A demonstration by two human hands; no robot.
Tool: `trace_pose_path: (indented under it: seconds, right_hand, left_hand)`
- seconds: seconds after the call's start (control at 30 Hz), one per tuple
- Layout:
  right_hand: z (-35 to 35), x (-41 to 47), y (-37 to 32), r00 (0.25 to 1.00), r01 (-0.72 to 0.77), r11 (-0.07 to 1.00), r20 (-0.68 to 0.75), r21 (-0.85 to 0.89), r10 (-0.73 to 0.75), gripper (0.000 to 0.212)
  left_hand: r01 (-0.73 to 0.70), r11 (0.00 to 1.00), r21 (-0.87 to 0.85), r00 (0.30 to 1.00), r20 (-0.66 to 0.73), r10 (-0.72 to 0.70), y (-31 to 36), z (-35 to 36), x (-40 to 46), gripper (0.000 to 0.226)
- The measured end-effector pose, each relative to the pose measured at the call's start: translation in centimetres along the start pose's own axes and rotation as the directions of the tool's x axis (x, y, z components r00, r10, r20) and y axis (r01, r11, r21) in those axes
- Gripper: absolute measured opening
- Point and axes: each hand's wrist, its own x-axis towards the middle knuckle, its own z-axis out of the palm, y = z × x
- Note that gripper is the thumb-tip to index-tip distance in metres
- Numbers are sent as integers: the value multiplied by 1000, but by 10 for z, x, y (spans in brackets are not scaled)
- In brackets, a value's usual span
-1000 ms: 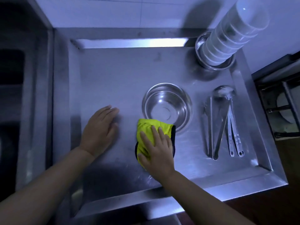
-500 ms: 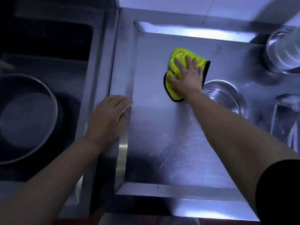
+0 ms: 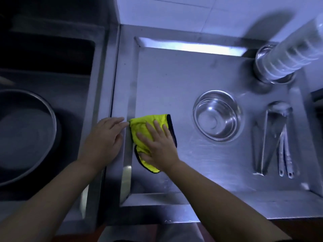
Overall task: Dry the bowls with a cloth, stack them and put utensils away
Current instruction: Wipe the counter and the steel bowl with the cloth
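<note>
The right hand lies flat on a yellow cloth with a dark edge, fingers straight and spread, pressing it onto the floor of the shallow steel tray at its left wall. The left hand rests on the tray's raised left rim, its grip relaxed with fingers straight and holding nothing, the fingertips just beside the cloth's upper left corner. To the right of the cloth, apart from it, a single steel bowl sits upright on the tray floor. In the tray's far right corner a tall stack of white bowls stands in another steel bowl. Near the right wall lie steel tongs and, just beside them, spoons with their handles pointing toward the person. Left of the tray, in a dark sink, part of a large round metal basin shows.
</note>
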Motion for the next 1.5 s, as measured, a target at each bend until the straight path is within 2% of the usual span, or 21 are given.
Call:
trace_pose_path:
  seconds: [0.03,0.1,0.23,0.33,0.47,0.53,0.67,0.73,0.83,0.93,1.0,1.07,1.23,1.33,1.4,1.5]
  right_hand:
    - [-2,-8,9,1000,-9,1000,13,-14,9,62]
    - [-10,-19,28,990,-141,990,20,-28,142,63]
    - [-26,-57,60,866,-500,866,-7,-20,500,78]
    - [-30,-105,64,776,-631,776,1,-6,631,85]
    - [-27,-130,32,675,-737,676,55,18,735,88]
    - [-21,-127,7,695,-715,699,109,-3,711,86]
    - [-6,-114,-55,865,-476,879,195,20,463,83]
    - [-2,-109,-82,923,-336,941,214,42,320,75]
    - [-3,-118,-90,943,-231,969,266,85,201,67]
    - [-7,-148,-68,968,-174,980,197,96,153,72]
    - [-15,-169,-45,968,-206,976,162,74,193,75]
    - [-29,-192,-19,942,-314,947,149,66,302,71]
    - [-56,-242,37,783,-621,784,63,25,618,66]
    - [-55,-242,32,724,-690,724,4,-12,690,66]
    - [-50,-229,13,737,-676,736,-26,-31,676,63]
    - [-32,-201,-26,851,-525,851,1,-27,525,63]
  left_hand:
    - [-6,1000,-5,1000,21,6,3,0,-1,42]
    - [-30,999,-19,998,63,31,8,2,-5,40]
    - [-52,998,-26,992,113,54,18,4,-17,32]
    - [-77,997,-27,988,133,80,20,3,-28,37]
    - [-75,997,-30,988,136,79,18,-10,-41,37]
    - [-40,999,-35,990,135,45,18,-17,-47,35]
    - [-20,1000,-10,987,156,21,10,-23,-59,30]
    - [-13,1000,4,984,179,12,6,-23,-62,39]
    - [-39,999,-11,982,182,41,12,-21,-59,48]
    - [-44,998,-40,982,180,50,28,-18,-51,41]
    - [-44,997,-60,979,195,55,38,-14,-47,33]
    - [-44,996,-74,972,227,60,46,-8,-44,30]
    - [-45,994,-98,955,287,72,46,1,-46,31]
    - [-41,995,-89,952,300,66,37,0,-52,33]
    - [-23,995,-96,955,291,51,30,-3,-57,38]
    - [-12,996,-88,966,257,35,23,-9,-64,35]
